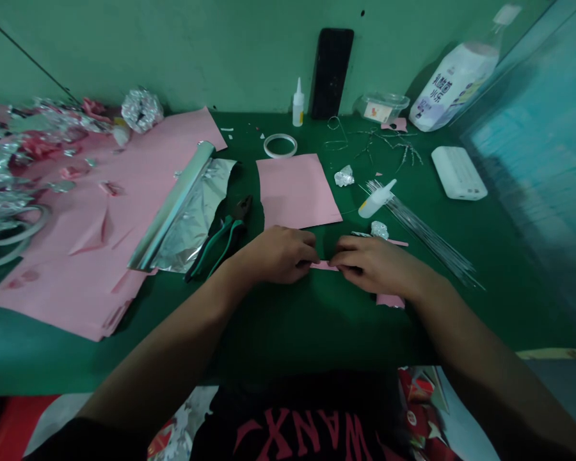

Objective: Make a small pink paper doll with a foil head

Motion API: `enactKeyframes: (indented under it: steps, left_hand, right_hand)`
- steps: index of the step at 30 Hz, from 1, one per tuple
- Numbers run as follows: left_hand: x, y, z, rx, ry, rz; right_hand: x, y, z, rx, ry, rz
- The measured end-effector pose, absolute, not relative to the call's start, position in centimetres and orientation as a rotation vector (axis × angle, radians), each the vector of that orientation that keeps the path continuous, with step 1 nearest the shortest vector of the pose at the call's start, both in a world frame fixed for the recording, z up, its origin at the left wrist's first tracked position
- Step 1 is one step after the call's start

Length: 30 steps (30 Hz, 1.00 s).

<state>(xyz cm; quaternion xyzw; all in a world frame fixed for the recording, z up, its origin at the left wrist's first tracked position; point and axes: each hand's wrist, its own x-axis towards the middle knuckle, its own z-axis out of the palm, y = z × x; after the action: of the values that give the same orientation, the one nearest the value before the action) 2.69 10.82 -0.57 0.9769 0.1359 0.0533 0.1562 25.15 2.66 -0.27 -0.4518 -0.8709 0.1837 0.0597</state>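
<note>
Head view: left hand [288, 253] and right hand [375, 261] pinch a seemingly part-folded pink paper strip [324, 265], while a pink sheet [297, 191] lies flat.

Back edge of the counter [523, 269]: black phone [333, 73], propped on end against the green wall [211, 57]. Right of the phone: clear plastic tub [386, 110], fitted with a white label bearing orange print. Back right corner: large bottle [454, 86], white-capped, label printed in dark Chinese characters. Forward of the bottle, lying flat: white rectangular block [459, 173], with small ports in the near end. Far right: bluish panel [542, 141]. Below the counter's front edge: red packaging [417, 410], partly hidden.
</note>
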Motion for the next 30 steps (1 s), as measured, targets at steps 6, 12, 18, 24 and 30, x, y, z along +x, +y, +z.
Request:
enactKeyframes:
  steps: [6,12,18,24,30]
  left_hand:
    - [2.54,10.87,-0.32,2.739,0.405,0.174]
    - [2.55,10.92,-0.38,2.746,0.39,0.177]
    - [2.46,10.99,-0.41,2.77,0.373,0.186]
    - [2.41,11.04,-0.26,2.791,0.358,0.167]
    - [2.38,10.95,-0.07,2.748,0.393,0.131]
  right_hand:
    - [24.74,2.63,0.05,-1.395,-2.536,0.637]
    - [24.19,3.0,-0.57,-1.492,-2.453,0.637]
    - [24.21,2.83,-0.63,-1.509,-2.461,0.672]
    - [24.31,2.72,-0.35,-1.522,-2.441,0.693]
    - [24.43,2.92,-0.75,-1.502,-2.493,0.653]
